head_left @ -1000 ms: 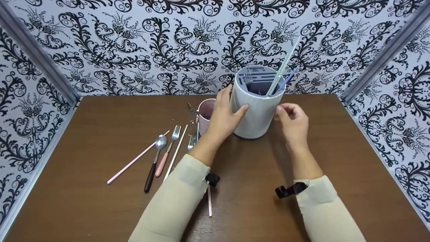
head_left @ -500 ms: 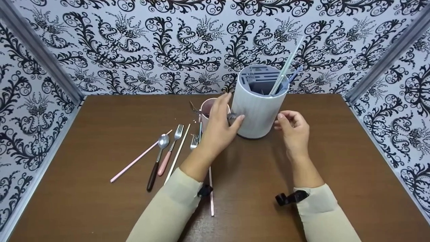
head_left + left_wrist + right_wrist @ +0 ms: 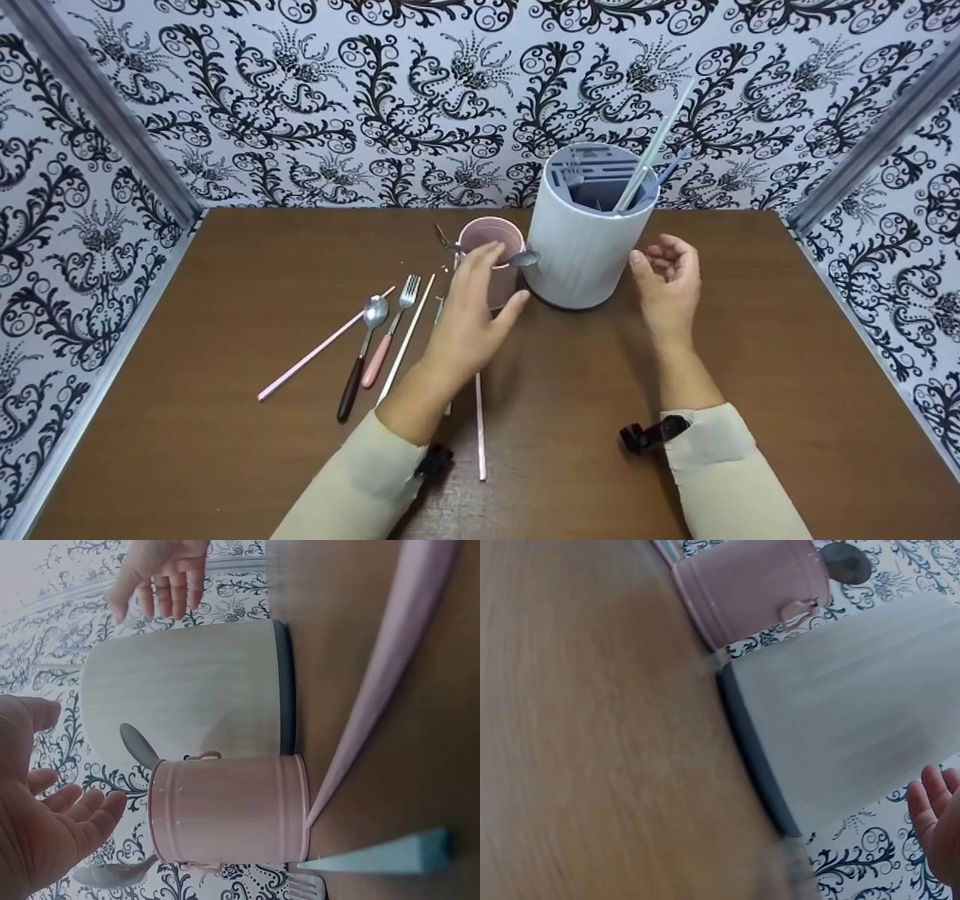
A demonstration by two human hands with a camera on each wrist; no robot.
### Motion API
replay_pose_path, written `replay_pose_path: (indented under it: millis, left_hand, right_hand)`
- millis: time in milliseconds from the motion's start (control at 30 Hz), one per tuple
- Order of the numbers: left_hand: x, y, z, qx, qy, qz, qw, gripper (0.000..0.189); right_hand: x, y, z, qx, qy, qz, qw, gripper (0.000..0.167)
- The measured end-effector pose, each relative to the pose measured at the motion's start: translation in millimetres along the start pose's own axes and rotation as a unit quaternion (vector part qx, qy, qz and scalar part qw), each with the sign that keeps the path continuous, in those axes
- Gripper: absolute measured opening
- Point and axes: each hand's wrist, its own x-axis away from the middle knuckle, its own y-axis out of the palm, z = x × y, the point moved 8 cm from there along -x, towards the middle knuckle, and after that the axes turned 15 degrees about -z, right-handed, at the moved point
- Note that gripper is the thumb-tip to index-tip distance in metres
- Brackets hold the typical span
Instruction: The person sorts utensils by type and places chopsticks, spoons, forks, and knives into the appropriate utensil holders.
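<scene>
A tall white cylindrical utensil holder (image 3: 585,259) stands upright at the back of the table, with pale green sticks (image 3: 651,154) and a thin purple one (image 3: 673,166) leaning out of its top. To its left is a pink cup (image 3: 229,810) with small side handles; a spoon (image 3: 525,259) sticks out over its rim. My left hand (image 3: 466,322) hovers in front of the cup, fingers spread and holding nothing, hiding part of it in the head view. My right hand (image 3: 670,292) is beside the holder's right side, apart from it, with loosely bent fingers and nothing in them.
Left of the cup lie a dark-handled spoon (image 3: 351,386), a pink-handled fork (image 3: 377,360), a pink chopstick (image 3: 315,355) and a cream chopstick (image 3: 409,337). Another pink chopstick (image 3: 481,435) and a teal one (image 3: 390,855) lie in front. A patterned wall (image 3: 337,97) stands behind.
My left hand has come off the holder and moved left and nearer, in front of the cup, uncovering its spoon. My right hand has drawn slightly away from the holder, its fingers loosening.
</scene>
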Motion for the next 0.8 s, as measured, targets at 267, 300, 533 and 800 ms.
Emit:
replay_pose_path:
  millis: [267,300,533,800]
  left_hand:
    - [16.4,2.2,-0.5,0.007,-0.024,-0.030,0.9992,0.060]
    - [18.0,3.5,-0.5,0.009,-0.026,-0.036,0.9990,0.060]
    - [21.6,13.6,-3.5,0.008,-0.049,-0.064,0.9967,0.063]
    - [25.8,22.6,-21.0,-0.006,-0.126,-0.105,0.9864,0.067]
  right_hand:
    - [-0.8,3,14,0.045,0.023,-0.024,0.9985,0.066]
    - [-0.8,5,16,0.048,0.026,-0.028,0.9981,0.069]
    - [-1.8,8,30,0.070,0.046,-0.052,0.9952,0.080]
    - [-2.7,14,38,0.092,0.062,-0.111,0.9876,0.100]
